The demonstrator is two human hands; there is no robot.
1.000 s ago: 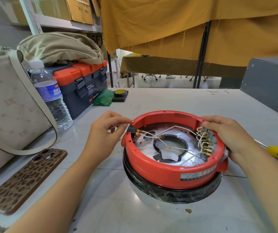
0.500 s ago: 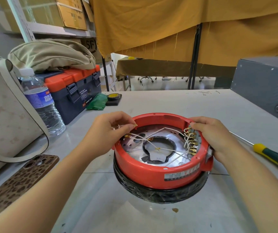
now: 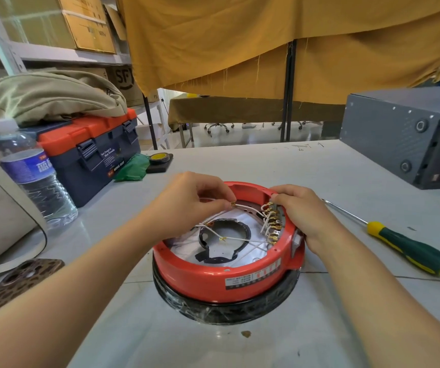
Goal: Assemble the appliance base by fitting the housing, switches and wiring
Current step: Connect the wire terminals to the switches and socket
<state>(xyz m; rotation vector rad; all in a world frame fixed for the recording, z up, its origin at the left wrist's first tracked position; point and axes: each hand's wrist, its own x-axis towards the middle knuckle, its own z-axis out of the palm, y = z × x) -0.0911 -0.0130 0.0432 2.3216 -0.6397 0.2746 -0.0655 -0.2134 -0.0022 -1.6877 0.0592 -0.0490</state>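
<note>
Cardboard box (image 3: 123, 81), far beyond left hand (image 3: 187, 205): black "SF" logo legible. Toolbox (image 3: 94, 155), left of and beyond left hand: white "WING BOX" on front label; the lines above it too small to read. Red housing (image 3: 213, 277), rating sticker on near wall below both hands: illegible. Water bottle (image 3: 31, 176) label: illegible.

So the red housing (image 3: 213, 277) is a round open-topped ring sitting level on a black base (image 3: 224, 312) wrapped in clear film, on the table (image 3: 266, 168). Inside there's a silver plate (image 3: 240, 257) with a black ring-shaped part (image 3: 240, 232) in the middle. White wires (image 3: 242, 239) cross over it and run to a row of brass terminals (image 3: 273, 224) on the right inner wall. One wire end with a brass connector (image 3: 232, 205) is lifted up near the far rim. White label on the front wall.
</note>
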